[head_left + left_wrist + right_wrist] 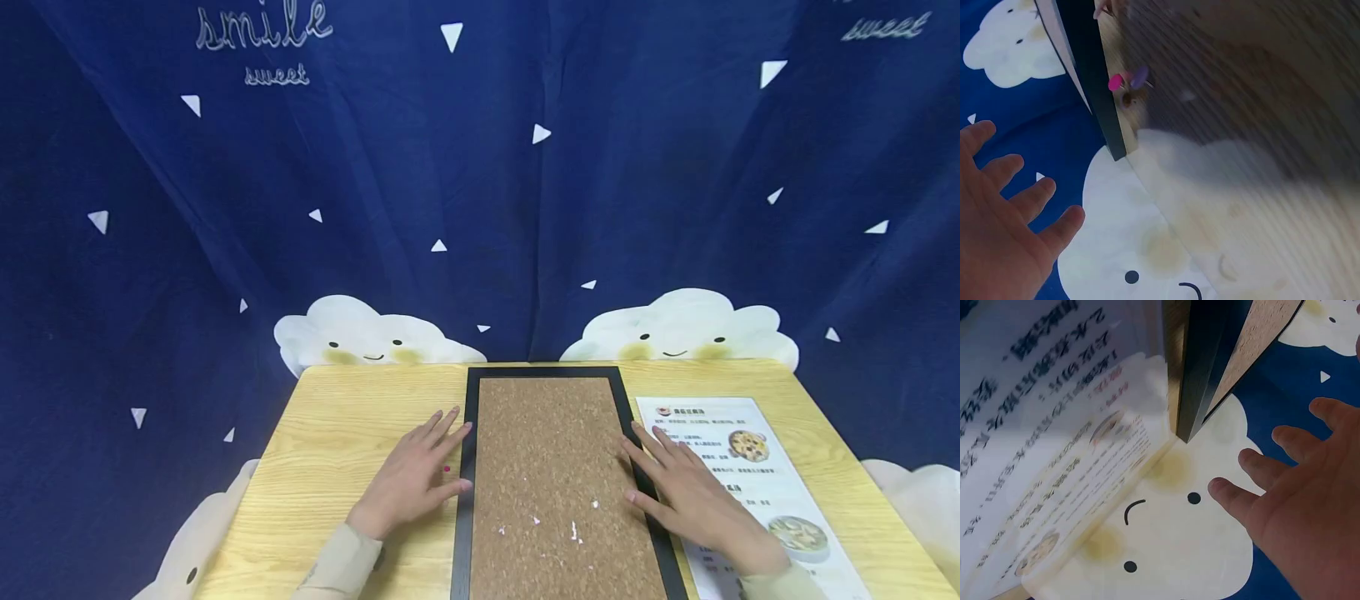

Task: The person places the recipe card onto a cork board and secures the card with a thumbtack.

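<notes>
A cork board (555,467) in a black frame lies lengthwise on the table, with several small white scraps on its lower part. My left hand (416,475) reaches over the board's left frame edge, fingers spread and palm down. Over the right frame edge is my right hand (690,500), also spread, its wrist side overlapping a printed sheet (731,450). Both hands hold nothing. Beside the left frame edge, a pink push pin (1116,82) and a purple push pin (1140,77) lie on the wood; the head view shows only a pink dot there.
The light wood table (337,417) has its far edge against a dark blue curtain (420,167) printed with white triangles and smiling clouds. The printed sheet, with pictures of bowls of food, lies flat along the board's right side.
</notes>
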Motion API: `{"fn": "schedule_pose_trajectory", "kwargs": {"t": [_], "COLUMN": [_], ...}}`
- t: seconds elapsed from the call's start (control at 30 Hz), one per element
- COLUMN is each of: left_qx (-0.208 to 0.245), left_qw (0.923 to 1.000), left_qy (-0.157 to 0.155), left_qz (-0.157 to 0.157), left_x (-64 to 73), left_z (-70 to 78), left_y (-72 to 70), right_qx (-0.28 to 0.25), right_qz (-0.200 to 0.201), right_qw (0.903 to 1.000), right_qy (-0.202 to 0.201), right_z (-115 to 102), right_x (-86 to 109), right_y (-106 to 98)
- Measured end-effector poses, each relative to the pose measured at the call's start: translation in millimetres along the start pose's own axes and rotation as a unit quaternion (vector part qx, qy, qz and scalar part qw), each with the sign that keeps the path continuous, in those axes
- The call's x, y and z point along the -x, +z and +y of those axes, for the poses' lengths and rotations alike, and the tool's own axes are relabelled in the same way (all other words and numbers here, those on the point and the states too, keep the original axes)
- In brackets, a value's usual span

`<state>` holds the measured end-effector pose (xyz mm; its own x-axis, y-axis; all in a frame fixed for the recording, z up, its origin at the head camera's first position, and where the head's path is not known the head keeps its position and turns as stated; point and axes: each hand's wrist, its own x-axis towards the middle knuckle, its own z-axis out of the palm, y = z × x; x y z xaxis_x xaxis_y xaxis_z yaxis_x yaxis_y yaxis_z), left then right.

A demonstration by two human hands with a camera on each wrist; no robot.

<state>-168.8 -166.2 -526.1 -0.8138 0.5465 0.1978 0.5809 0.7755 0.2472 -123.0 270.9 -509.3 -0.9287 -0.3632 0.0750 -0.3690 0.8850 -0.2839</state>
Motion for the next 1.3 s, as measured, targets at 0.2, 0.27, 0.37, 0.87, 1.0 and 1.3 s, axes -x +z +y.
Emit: {"fn": "schedule_pose_trajectory", "kwargs": {"t": [0.2,0.27,0.37,0.87,1.0,1.3], "left_qx": [0.01,0.011,0.011,0.021,0.024,0.033], "left_qw": [0.9998,0.9997,0.9996,0.9973,0.9963,0.9925], "left_qy": [-0.016,-0.021,-0.027,-0.07,-0.082,-0.117], "left_qz": [-0.007,-0.005,-0.002,0.004,-0.005,0.006], "left_x": [3.3,4.1,5.0,10.5,12.9,18.9], "left_z": [-6.3,-8.2,-11.3,-26.4,-29.5,-32.9], "left_y": [-3.1,-4.1,-4.7,-9.4,-9.4,-12.3], "right_qx": [-0.004,-0.006,-0.01,0.013,0.015,-0.002], "right_qz": [-0.008,-0.01,-0.008,0.002,0.003,0.028], "right_qw": [0.9997,0.9994,0.9993,0.999,0.9988,0.9983], "right_qy": [0.023,0.031,0.036,0.042,0.047,0.05], "right_z": [9,11,14,36,44,60], "right_x": [0.5,0.6,0.9,3.2,4.9,13.6], "right_y": [-6,-8,-11,-12,-12,-10]}}
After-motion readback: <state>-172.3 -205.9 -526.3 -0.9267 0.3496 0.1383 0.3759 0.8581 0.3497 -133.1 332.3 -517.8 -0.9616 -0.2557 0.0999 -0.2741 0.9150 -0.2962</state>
